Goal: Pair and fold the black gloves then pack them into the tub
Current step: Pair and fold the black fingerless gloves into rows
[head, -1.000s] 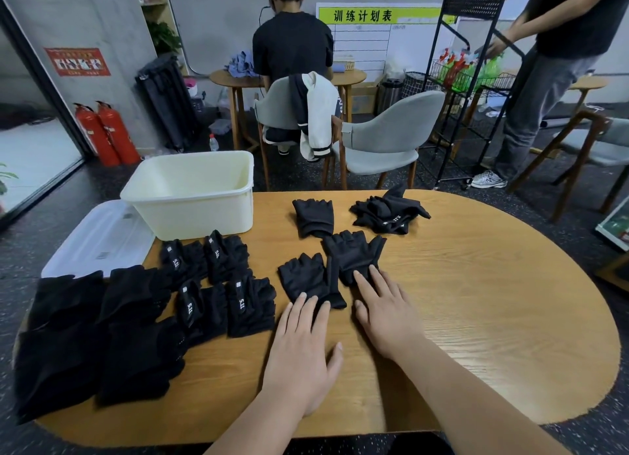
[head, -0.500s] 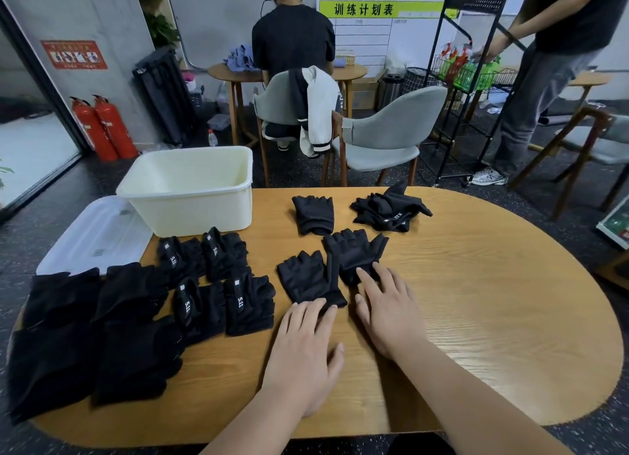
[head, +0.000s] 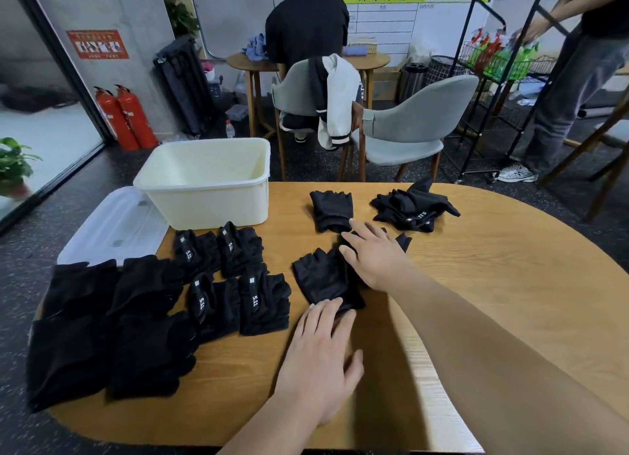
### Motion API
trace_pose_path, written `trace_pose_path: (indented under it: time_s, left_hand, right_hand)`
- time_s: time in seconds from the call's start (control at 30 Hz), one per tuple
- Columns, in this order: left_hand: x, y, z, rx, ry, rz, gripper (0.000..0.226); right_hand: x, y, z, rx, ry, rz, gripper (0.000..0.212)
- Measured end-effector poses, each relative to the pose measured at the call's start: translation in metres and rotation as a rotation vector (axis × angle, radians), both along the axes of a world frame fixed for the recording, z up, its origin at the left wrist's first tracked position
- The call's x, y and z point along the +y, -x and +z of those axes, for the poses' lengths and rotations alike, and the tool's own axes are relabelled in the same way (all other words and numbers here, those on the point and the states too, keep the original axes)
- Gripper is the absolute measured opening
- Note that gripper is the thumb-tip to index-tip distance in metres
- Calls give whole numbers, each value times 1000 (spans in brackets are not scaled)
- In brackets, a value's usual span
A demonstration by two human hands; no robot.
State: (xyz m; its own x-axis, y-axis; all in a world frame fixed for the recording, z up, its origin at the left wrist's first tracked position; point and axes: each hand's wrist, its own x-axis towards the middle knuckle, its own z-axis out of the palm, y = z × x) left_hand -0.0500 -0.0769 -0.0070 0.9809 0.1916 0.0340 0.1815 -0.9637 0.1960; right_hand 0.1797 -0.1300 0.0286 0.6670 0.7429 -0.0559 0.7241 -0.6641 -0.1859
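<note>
Two black fingerless gloves lie side by side in the table's middle. My left hand [head: 321,356] lies flat with straight fingers, its tips touching the near edge of the left glove [head: 323,279]. My right hand [head: 374,255] lies flat on the right glove [head: 403,243], covering most of it. A folded glove [head: 331,210] and a loose heap of gloves [head: 413,206] lie farther back. The cream tub [head: 207,184] stands empty at the back left. Folded glove pairs [head: 235,277] sit in rows left of my hands.
A clear lid [head: 114,226] lies left of the tub. Larger black gloves [head: 98,322] are stacked at the table's left edge. Grey chairs [head: 412,128] stand behind the table. One person sits at a far table, another stands by a black rack [head: 483,80] at right.
My right hand has slid forward from the table onto the right glove. My left hand has moved forward until its fingertips reach the left glove's near edge.
</note>
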Motion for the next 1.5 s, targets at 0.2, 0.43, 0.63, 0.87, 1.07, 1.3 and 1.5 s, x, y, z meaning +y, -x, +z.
trace_pose_path:
  time_s: [0.2,0.43,0.63,0.87,1.07,1.3,1.5]
  left_hand:
    - [2,-2,-1,-3,33,-18,65]
    - [4,-3,-8,-18,63,-11,64]
    - [4,-2,-6,-16,58,-13,64]
    - [1,0,-8,-11,28,-4,62]
    - [-1,2,-4,-5,27,-31,62]
    - [0,7,-1,-25,72,-117,62]
    - [-3,15,-2,-126,73,-168,51]
  right_hand:
    - [30,-12,2,42,82,-2,64]
    - [37,-22,-1,30,37,-9,66]
    - [25,-21,4,-13,-47,3,64]
    - [1,-10,28,-54,-149,-1,60]
    - [-32,8,58,-76,-299,-14,58]
    - [-66,31,68,-109,-353,-13,57]
    - [-82,70,49,-184,-363,89,55]
